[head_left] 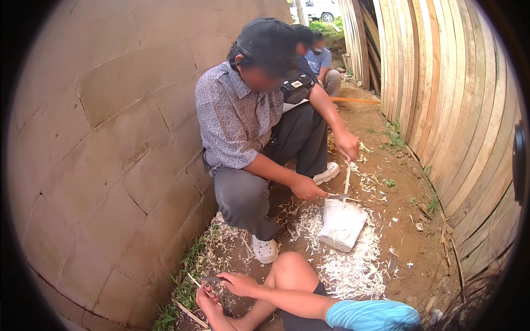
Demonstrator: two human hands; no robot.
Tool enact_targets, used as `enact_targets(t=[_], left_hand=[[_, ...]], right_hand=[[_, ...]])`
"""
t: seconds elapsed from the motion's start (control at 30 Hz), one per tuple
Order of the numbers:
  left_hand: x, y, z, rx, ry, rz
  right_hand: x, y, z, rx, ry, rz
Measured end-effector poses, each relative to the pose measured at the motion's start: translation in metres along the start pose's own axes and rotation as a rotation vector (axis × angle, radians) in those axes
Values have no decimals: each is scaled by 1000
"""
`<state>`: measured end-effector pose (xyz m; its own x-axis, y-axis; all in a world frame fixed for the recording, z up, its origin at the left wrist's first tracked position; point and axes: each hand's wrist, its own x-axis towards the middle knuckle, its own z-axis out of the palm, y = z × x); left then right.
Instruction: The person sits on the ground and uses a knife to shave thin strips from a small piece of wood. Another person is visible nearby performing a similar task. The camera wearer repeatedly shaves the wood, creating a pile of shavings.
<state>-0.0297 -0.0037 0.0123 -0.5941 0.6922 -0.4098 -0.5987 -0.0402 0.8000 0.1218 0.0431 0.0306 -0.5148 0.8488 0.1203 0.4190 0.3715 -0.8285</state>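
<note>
My left hand [207, 300] is low in the view near the block wall, its fingers closed around a thin pale stick [192, 279] that slants upward to the left. Just to the right, my right hand [237, 284] grips a knife [212, 279], whose dark blade points left and lies across or close to the stick; contact is hard to make out. My bent knee [292, 270] rises beside my right forearm. Beneath my hands are grass and pale shavings.
A crouching co-worker in a patterned shirt [237, 110] works a knife [338, 196] against a pale strip [348, 179] over a white block [342, 223]. Shavings [353, 276] surround it. The block wall [110, 165] stands left, a plank fence [458, 110] right. More people sit behind.
</note>
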Motion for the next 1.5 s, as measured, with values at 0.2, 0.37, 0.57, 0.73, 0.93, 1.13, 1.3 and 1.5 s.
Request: enact_targets(t=[0.2, 0.37, 0.57, 0.73, 0.93, 1.13, 1.3, 1.5], left_hand=[[3, -9, 9, -118, -138, -174], [-2, -6, 10, -131, -187, -193], [-2, -6, 8, -151, -125, -133], [16, -3, -17, -202, -2, -128], [3, 24, -30, -261, -77, -170], [-10, 32, -4, -239, -88, -109], [-3, 21, -20, -242, -101, -124], [14, 8, -20, -169, -42, -127]], right_hand=[[-10, -7, -1, -28, -124, -19], [-11, -3, 1, -86, -191, -21], [-9, 9, -3, -123, -234, -64], [10, 5, 6, -182, -273, -254], [34, -9, -2, -444, -364, -446], [43, -10, -3, -531, -177, -347], [34, 14, 27, -391, -185, -360], [44, 20, 36, -426, -283, -300]])
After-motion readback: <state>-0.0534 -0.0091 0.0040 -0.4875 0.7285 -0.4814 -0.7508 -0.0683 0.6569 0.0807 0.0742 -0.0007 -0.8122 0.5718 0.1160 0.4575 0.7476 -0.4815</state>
